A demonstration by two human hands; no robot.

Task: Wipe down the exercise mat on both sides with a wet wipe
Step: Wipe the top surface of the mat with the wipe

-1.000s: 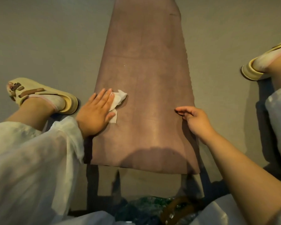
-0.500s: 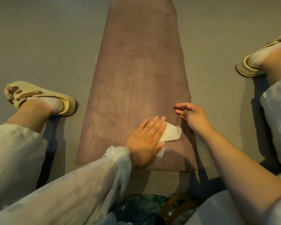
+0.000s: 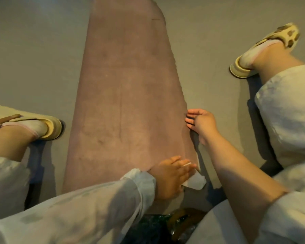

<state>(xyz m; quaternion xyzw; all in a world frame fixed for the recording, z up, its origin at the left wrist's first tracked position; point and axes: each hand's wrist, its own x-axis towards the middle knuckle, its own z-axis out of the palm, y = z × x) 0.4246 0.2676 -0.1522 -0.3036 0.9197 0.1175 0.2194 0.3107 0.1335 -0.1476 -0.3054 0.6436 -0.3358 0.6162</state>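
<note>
A long mauve exercise mat (image 3: 125, 95) lies flat on the grey floor and runs away from me between my legs. My left hand (image 3: 169, 176) lies flat, fingers straight, at the mat's near right corner. It presses a white wet wipe (image 3: 195, 182) that sticks out past the fingertips over the mat's edge. My right hand (image 3: 200, 123) rests with straight fingers on the mat's right edge, farther up.
My feet in cream slippers sit on the floor on either side, the left slipper (image 3: 30, 123) and the right slipper (image 3: 264, 50). A dark green crinkled bag (image 3: 153, 228) lies just below the mat's near end. Grey floor (image 3: 33, 50) surrounds the mat.
My left hand has slid the wipe from the mat's left side across and down to the near right corner. My right hand has stayed on the right edge.
</note>
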